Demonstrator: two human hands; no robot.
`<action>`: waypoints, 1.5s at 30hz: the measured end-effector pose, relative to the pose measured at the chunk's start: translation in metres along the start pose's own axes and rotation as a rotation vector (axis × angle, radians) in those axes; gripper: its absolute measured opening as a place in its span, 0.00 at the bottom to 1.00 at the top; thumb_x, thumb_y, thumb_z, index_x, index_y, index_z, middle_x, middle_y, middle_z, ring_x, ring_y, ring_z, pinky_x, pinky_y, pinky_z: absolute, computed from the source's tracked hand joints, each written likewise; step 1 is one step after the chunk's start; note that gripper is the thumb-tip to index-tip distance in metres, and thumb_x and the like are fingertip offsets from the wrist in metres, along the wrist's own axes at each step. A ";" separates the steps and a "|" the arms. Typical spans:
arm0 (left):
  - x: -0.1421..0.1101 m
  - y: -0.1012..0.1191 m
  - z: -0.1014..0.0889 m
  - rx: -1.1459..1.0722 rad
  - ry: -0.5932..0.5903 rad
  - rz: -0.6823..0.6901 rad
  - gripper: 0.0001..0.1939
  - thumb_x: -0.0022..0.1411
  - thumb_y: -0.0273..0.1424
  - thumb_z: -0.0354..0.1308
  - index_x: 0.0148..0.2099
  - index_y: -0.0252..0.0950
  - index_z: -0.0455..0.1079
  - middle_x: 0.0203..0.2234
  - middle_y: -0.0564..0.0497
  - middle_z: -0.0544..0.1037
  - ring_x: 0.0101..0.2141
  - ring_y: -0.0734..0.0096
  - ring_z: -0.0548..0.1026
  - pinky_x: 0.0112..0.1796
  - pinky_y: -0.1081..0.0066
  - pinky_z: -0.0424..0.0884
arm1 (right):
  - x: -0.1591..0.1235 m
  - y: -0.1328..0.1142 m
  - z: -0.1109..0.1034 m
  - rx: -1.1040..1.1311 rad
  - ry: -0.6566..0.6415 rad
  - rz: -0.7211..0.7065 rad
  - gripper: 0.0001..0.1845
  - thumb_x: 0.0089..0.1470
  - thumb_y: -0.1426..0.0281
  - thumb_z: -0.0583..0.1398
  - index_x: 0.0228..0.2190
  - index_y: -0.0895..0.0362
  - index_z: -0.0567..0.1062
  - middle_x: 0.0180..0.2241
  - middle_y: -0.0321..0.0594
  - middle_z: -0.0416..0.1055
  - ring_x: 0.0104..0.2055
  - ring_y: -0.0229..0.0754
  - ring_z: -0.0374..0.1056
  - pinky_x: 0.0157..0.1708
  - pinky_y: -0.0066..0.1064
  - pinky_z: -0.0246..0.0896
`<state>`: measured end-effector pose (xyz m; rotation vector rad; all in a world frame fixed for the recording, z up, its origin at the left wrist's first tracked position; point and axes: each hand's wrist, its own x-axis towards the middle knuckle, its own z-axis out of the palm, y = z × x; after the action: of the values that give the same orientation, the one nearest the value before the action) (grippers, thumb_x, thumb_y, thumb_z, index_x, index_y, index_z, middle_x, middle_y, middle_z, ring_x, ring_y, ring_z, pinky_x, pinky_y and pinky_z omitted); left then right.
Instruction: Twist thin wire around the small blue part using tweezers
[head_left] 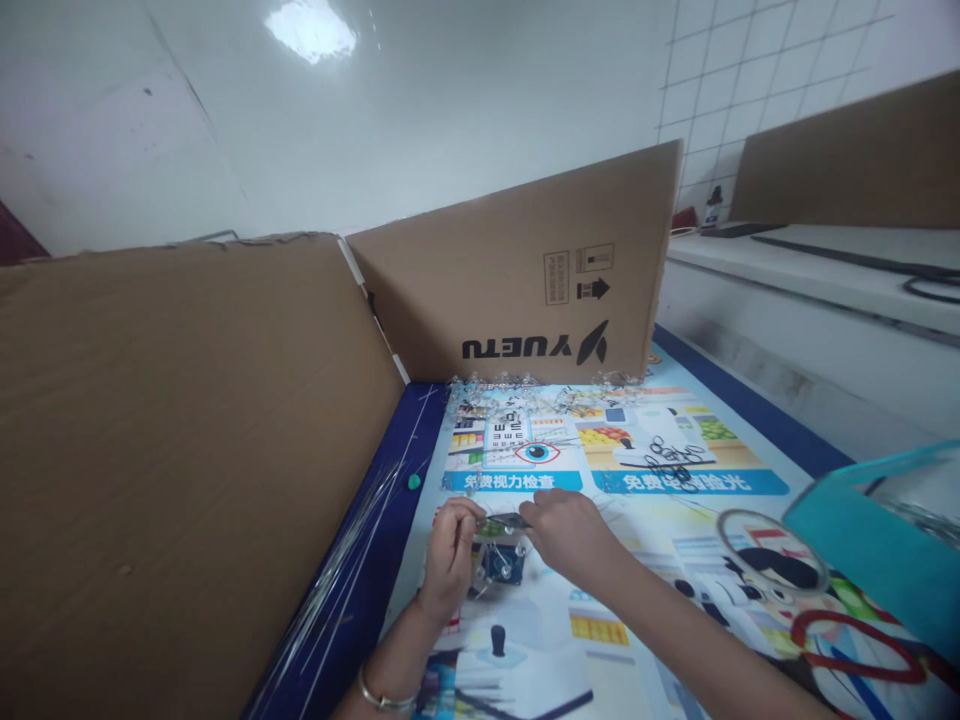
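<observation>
- Right hand (566, 535) closed on a dark tool (508, 520)
- Left hand (448, 550) pinched together by its tip, on what I cannot tell
- Beaded wire (482, 573) below, between the hands
- Loose wires (345, 555) left of both
- Beaded pile (525, 392) beyond

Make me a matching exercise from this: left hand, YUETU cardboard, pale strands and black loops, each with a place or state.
1 Left hand
2 YUETU cardboard
3 Pale strands
4 Black loops

A Along the dark blue strip
B Bangle at its wrist
C Lying ahead and right of the right hand
D Lettering upside down

Pairs: 1-B, 2-D, 3-A, 4-C
</observation>
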<state>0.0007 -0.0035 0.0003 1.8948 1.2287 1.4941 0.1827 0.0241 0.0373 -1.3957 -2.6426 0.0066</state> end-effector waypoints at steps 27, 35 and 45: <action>0.007 -0.020 0.003 0.025 -0.031 -0.270 0.12 0.61 0.36 0.45 0.33 0.35 0.65 0.27 0.52 0.70 0.29 0.71 0.68 0.31 0.73 0.63 | 0.007 0.045 -0.003 0.000 -0.227 0.309 0.14 0.51 0.62 0.52 0.34 0.55 0.71 0.35 0.44 0.72 0.38 0.48 0.68 0.31 0.32 0.56; 0.011 -0.029 0.002 0.104 0.018 -0.207 0.12 0.58 0.32 0.48 0.24 0.35 0.63 0.26 0.51 0.68 0.31 0.70 0.67 0.35 0.71 0.63 | 0.016 0.027 0.027 0.023 -0.207 0.358 0.14 0.51 0.63 0.53 0.37 0.58 0.67 0.35 0.46 0.72 0.39 0.47 0.68 0.30 0.31 0.57; 0.011 -0.030 0.000 0.130 0.004 -0.212 0.11 0.56 0.28 0.49 0.21 0.35 0.60 0.25 0.51 0.69 0.32 0.69 0.67 0.36 0.70 0.63 | 0.021 0.023 0.027 0.012 -0.265 0.335 0.11 0.49 0.72 0.52 0.34 0.58 0.71 0.35 0.47 0.72 0.38 0.48 0.68 0.31 0.32 0.57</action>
<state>-0.0097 0.0211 -0.0168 1.7766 1.5098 1.3358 0.1865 0.0561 0.0113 -1.9359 -2.5584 0.2618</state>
